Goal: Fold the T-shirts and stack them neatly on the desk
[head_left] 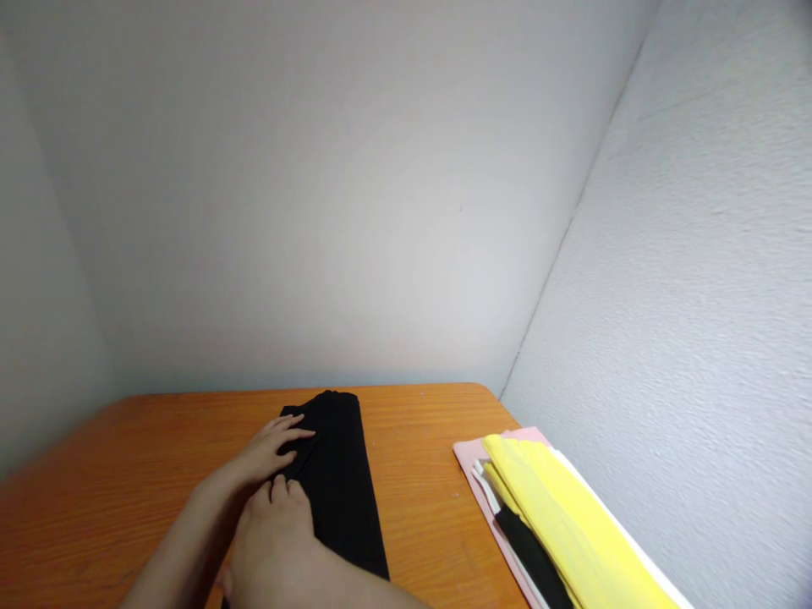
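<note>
A pair of black trousers (346,499) lies lengthwise on the wooden table, folded into a long narrow strip. Its gathered waistband is at the far end, and a pocket slit shows beside my fingers. My left hand (270,448) rests on the upper left part of the cloth, fingers spread and nothing held. Nearer to me, my right hand (272,537) reaches across from the right, over my left forearm. Its fingers curl down at the left edge of the trousers, closed on the fabric; the fingertips are partly hidden. My right forearm covers the lower part of the garment.
On the right side of the table (431,516) lies a stack of folded clothes, with a yellow garment (564,516) on top and pink, white and black ones beneath. White walls (317,211) border the table at the back and right.
</note>
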The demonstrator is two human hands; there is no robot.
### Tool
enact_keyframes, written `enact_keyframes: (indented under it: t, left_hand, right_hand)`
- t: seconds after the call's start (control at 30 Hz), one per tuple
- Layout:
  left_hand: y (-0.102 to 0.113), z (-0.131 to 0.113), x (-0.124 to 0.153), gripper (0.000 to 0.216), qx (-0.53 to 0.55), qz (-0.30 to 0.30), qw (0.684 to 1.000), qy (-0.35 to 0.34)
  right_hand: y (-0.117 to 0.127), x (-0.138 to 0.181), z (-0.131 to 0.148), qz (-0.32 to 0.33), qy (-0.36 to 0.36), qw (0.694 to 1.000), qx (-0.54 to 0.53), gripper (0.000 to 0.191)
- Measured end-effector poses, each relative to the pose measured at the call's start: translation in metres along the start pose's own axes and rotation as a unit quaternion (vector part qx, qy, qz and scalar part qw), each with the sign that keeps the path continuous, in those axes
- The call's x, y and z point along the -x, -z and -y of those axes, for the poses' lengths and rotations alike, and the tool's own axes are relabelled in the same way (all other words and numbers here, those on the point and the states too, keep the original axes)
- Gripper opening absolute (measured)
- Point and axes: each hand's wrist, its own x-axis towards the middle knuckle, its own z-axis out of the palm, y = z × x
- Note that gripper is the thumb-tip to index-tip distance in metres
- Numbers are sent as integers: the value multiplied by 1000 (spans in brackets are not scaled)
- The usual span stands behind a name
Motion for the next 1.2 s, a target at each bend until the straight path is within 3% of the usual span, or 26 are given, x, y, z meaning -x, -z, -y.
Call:
enact_keyframes:
  t: [0.13, 0.3, 0.4, 0.57, 0.7, 0.97, 1.2]
  left_hand:
    - [5, -14, 6, 53, -6, -25, 1000, 9]
    - [-10, -16, 2, 48, -7, -43, 998, 50]
    - [-22, -15, -2, 52, 17, -49, 996, 67]
    - [-28, -18, -5, 62, 15, -55, 995, 82]
    - [-24, -24, -4, 63, -22, -37, 995, 85]
    - [-20, -29, -6, 63, -47, -20, 994, 93]
    - [-20, -31, -4, 63, -61, -24, 993, 94]
  right_hand:
    - [-26, -10, 3, 79, -18, 996, -33, 90]
    - [-46, -13, 9, 83, -31, 994, -70, 103]
    - [-42, -8, 9, 94, -42, 992, -73, 111]
    - [-20, 9, -2, 130, 30, 987, -87, 126]
    - [-23, 21, -11, 78, 45, 989, -115, 133]
    - [-19, 70, -19, 7, 71, 982, -174, 110]
    - [-28, 146, 11, -38, 139, 983, -112, 83]
